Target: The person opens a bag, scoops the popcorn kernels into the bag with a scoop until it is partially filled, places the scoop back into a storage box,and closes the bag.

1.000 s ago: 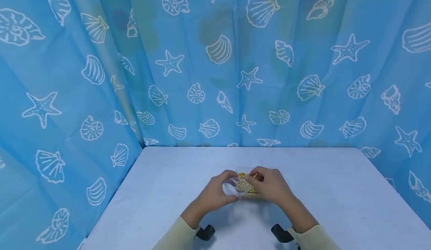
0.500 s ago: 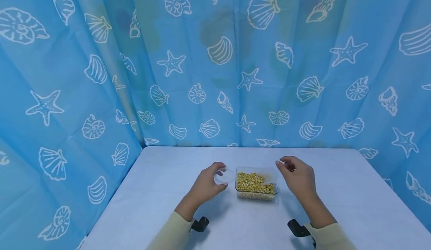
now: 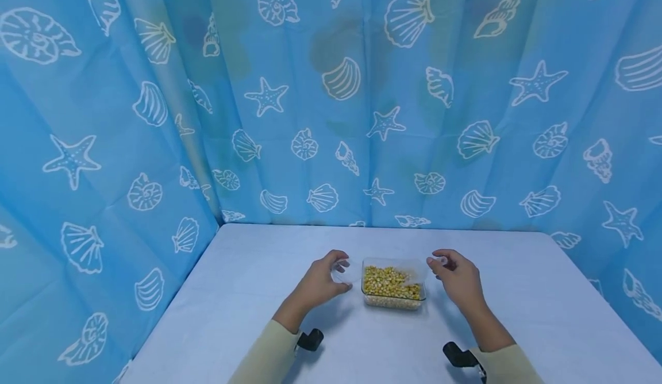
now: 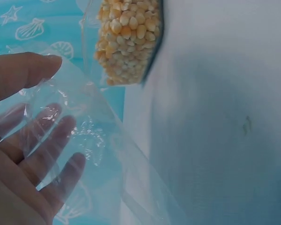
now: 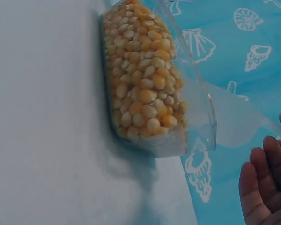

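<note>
A clear rectangular container [image 3: 395, 302], partly filled with yellow corn kernels [image 3: 385, 280], stands between my two hands. To its left, my left hand [image 3: 314, 285] holds a clear plastic bag [image 4: 96, 136], thumb and fingers spread in a curve around it. Through the film its fingers show in the left wrist view. On the other side, my right hand [image 3: 460, 277] pinches the thin handle of a translucent scoop [image 5: 232, 115]. The scoop's head reaches over the container's right side and into the corn; its tip is hidden.
The white-covered table [image 3: 248, 280] extends around the container. A blue curtain with shell prints [image 3: 336, 137] hangs along its back and left side. Black wrist mounts [image 3: 310, 340] stick out by both sleeves.
Both hands have moved apart from over the container, uncovering the corn. My right hand has gone to the right, my left to the left; in the last half second they barely shift.
</note>
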{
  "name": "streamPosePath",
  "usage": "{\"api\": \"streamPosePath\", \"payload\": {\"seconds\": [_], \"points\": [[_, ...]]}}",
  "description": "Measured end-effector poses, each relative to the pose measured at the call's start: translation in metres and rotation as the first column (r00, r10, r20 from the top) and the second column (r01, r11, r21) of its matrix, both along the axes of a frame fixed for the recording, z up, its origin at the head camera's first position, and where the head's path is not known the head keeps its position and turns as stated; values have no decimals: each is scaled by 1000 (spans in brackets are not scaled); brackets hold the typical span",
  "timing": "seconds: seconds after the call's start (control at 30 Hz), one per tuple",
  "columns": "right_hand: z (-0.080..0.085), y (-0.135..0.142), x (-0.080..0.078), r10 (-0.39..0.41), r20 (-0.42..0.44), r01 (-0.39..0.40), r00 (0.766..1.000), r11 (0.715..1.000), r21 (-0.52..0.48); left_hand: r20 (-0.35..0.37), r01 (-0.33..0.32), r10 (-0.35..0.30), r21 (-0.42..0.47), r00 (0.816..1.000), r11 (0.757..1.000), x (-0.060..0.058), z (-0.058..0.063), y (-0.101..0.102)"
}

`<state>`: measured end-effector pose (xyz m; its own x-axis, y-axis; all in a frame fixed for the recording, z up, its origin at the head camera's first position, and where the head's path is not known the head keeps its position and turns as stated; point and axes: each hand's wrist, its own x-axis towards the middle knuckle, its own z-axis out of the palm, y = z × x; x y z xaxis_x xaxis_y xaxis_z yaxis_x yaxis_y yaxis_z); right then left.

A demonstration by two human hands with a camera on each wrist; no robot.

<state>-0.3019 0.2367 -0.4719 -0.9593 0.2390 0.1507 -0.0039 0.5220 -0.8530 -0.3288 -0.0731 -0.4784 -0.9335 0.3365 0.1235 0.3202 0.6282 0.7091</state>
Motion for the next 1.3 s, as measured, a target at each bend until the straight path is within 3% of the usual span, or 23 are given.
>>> {"api": "streamPosePath", "payload": {"seconds": [0.13,0.3,0.5,0.6,0.77,1.03,1.17,1.3], "points": [[0,1,-7,26,5,-25,1000,989,-147,21,28,-28,-8,999,1000,-3,1,3],[-1,-2,-20,-9,5,11,1000,931,-364,32,41,-40,-14,999,999,-5,3,4],[-13,-8,-37,-128,-23,92,991,812,-576,43,49,-48,-9,998,999,-3,-2,6],[-15,-11,-41,-154,-24,99,988,741,-664,49,50,-50,0,998,999,-2,-6,7],[-11,-13,-41,-159,38,135,987,664,-735,47,62,-62,2,997,998,1,-9,10],[-8,-13,-41,-167,93,178,982,619,-765,27,62,-62,-4,998,998,4,-8,8],[-7,-12,-46,-163,97,179,982,625,-760,6,64,-64,-5,998,998,5,-4,6],[-12,-11,-51,-177,87,183,980,660,-729,2,62,-62,3,998,998,5,-4,5]]}}
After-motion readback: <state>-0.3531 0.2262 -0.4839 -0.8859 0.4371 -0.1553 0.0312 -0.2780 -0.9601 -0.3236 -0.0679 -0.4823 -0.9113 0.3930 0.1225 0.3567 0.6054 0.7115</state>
